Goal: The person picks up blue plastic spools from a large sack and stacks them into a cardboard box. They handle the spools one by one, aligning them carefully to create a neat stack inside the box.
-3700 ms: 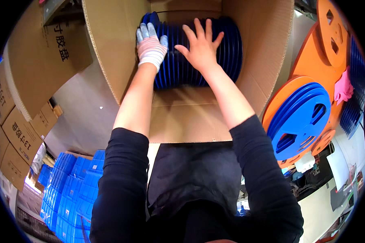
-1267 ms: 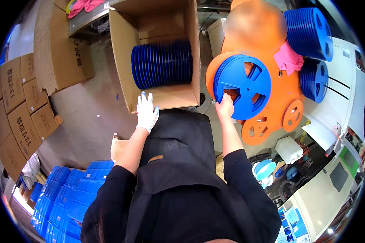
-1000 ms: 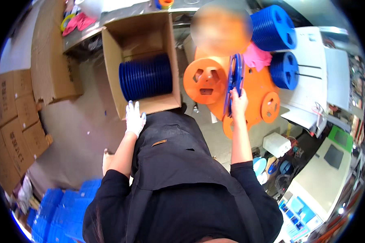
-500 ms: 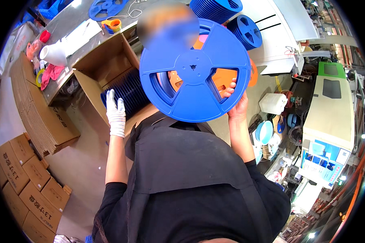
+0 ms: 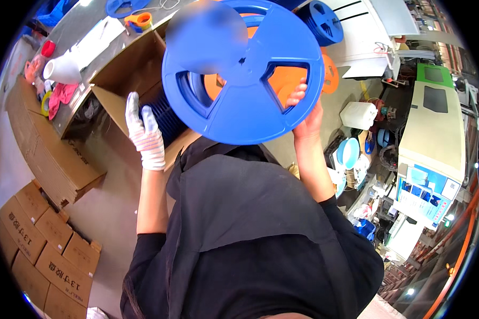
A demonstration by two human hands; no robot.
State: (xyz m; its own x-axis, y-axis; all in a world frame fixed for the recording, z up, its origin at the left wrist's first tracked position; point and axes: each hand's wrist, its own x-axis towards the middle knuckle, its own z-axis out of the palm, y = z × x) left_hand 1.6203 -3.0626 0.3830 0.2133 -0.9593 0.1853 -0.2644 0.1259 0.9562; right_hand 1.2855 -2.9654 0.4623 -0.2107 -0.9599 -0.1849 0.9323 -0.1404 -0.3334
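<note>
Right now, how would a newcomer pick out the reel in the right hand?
From the black apron at lower centre, look up to the right hand, its fingers hooked through a window of a large blue reel. Unlike the dark blue discs on edge in the open carton at left, it is held up, its broad face showing.
</note>
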